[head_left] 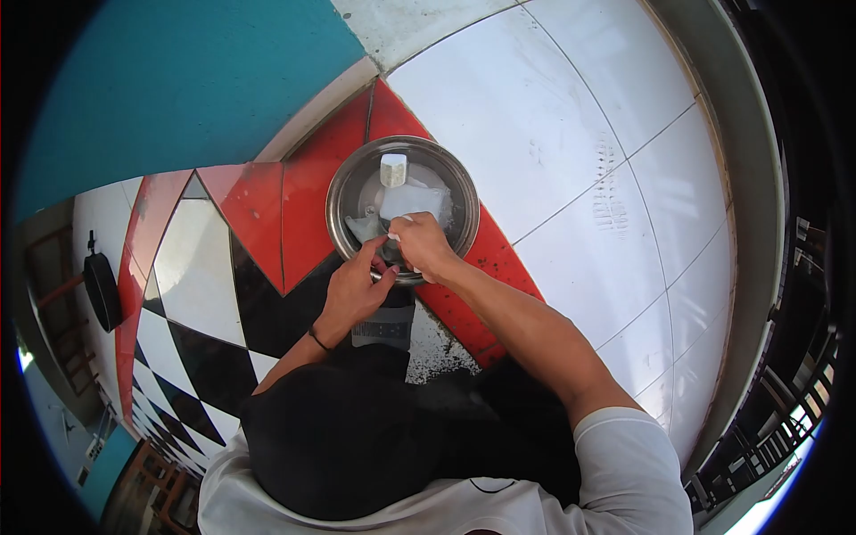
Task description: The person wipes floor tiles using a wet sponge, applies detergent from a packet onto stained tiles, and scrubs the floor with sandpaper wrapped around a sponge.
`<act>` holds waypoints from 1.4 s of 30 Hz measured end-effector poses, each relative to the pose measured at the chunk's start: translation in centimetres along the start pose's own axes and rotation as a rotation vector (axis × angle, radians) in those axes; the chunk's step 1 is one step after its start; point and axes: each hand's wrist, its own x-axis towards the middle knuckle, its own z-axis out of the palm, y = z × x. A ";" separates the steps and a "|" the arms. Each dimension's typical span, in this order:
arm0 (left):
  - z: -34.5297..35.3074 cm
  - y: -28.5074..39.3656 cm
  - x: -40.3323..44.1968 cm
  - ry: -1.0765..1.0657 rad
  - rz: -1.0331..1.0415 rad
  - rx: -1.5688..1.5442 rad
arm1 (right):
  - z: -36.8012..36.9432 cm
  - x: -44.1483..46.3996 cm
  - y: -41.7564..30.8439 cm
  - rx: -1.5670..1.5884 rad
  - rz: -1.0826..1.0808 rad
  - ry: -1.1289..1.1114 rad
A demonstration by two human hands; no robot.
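Observation:
A round metal bowl point(341, 234) stands on the red and black tiles. Inside it are a small whitish block point(393, 169) and crumpled clear plastic point(428, 192) around a flat white piece. My right hand point(423, 242) is closed over the bowl's near side, with bits of thin white material point(393, 236) showing at its fingers. Whether this is part of the plastic cannot be told. My left hand point(355, 290) is at the near-left rim, its index finger stretched toward the right hand and its thumb apart. Nothing shows in its grasp.
White tiles point(571, 160) lie to the right, a teal surface point(196, 80) to the upper left. A grey shoe or sandal point(382, 327) is just below the bowl. A dark pan point(102, 290) is at the far left. White grains or speckles point(441, 348) lie near my foot.

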 end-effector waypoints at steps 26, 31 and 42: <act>-15.7 10.7 -4.8 0.468 0.164 -0.005 | -40.6 -19.9 9.5 -0.811 0.092 1.131; -19.5 21.7 -10.9 0.628 0.343 0.155 | -47.0 -13.8 19.5 -0.878 0.195 1.520; -10.1 26.7 -8.2 0.302 0.273 0.037 | -32.7 -5.9 12.3 -0.875 -0.198 1.284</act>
